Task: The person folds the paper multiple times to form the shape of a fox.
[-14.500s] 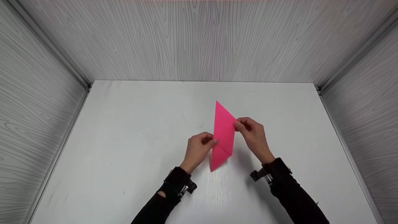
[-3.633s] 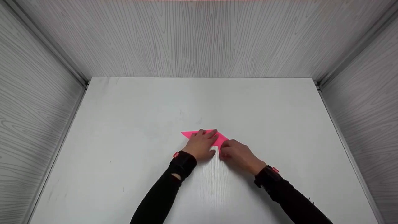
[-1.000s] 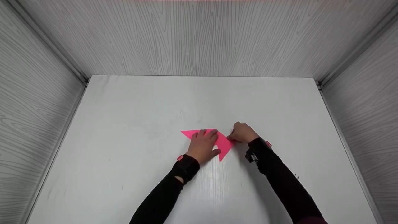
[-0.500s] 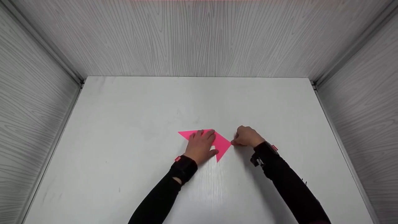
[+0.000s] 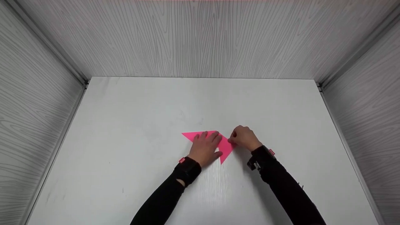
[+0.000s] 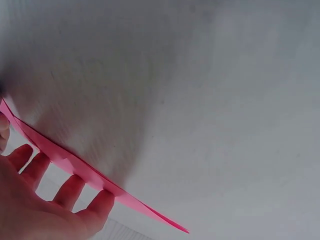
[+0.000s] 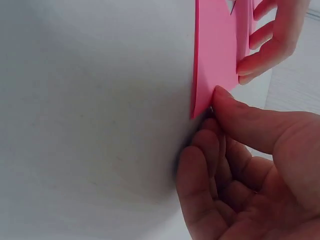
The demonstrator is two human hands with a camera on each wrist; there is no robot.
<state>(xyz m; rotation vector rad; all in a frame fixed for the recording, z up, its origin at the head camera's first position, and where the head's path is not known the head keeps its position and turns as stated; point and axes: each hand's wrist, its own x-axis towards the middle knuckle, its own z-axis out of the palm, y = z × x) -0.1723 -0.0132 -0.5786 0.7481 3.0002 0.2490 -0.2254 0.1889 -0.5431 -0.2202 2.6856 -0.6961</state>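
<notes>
A folded sheet of bright pink paper lies on the white table, bent like a boomerang, with one point to the left and another toward the person. My left hand rests across its left arm, fingers spread and pressing near the far edge. In the left wrist view, those fingertips touch the paper's folded layers. At the right corner, my right hand pinches the edge. The right wrist view shows the thumb on the paper, the other fingers curled beneath. Part of the paper is hidden under the left hand.
The white table is enclosed by a wood-grain back panel and side panels. Black wrist bands with small cameras sit on both forearms. Shadows of the arms fall on the tabletop.
Earlier both hands held the paper up; now it lies bent on the table. My right hand left the near point for the right corner, and lately shifted slightly inward there. My left hand stays put.
</notes>
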